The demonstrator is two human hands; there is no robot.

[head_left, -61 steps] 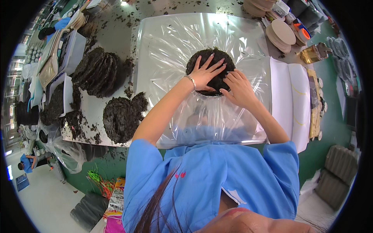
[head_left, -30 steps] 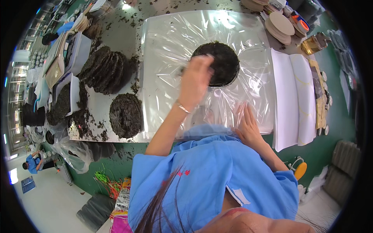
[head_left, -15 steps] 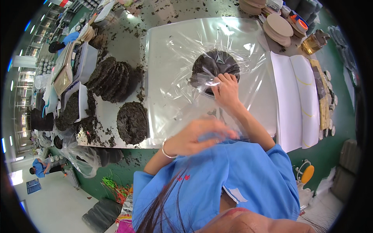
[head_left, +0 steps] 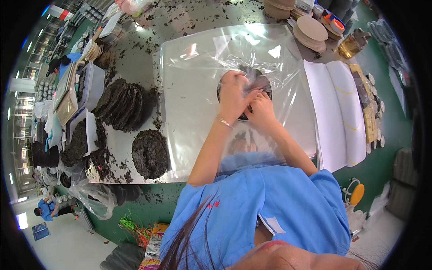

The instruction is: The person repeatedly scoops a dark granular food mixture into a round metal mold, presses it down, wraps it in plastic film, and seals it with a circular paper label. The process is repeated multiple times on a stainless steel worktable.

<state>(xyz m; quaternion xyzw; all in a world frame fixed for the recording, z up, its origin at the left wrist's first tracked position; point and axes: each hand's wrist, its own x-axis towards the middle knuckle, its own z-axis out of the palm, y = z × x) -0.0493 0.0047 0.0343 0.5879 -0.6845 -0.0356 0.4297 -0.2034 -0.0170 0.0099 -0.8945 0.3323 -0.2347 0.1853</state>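
A dark round cake (head_left: 254, 73), which looks like dried seaweed, lies under clear plastic film (head_left: 283, 74) on a stack of clear sheets. The film is drawn into creases over it. My left hand (head_left: 233, 92), with a bracelet at the wrist, rests on the cake's left side, its fingers bent and closed on the film. Against it, at the cake's near right side, my right hand (head_left: 261, 108) pinches the film. Both hands cover much of the cake's middle. Left of the sheets lies another dark cake (head_left: 150, 154), and behind it leans a row of similar cakes (head_left: 120, 105).
White paper sheets (head_left: 326, 114) lie right of the film. Pale round discs (head_left: 310, 30), an orange tape roll (head_left: 337, 25) and an amber jar (head_left: 354, 42) stand at the far right. Plastic bins (head_left: 93, 85) line the left side. Dark crumbs are scattered over the metal table.
My left hand has moved up and away from my body, onto the film over the cake, beside my right hand. My right hand has shifted slightly nearer, still on the film.
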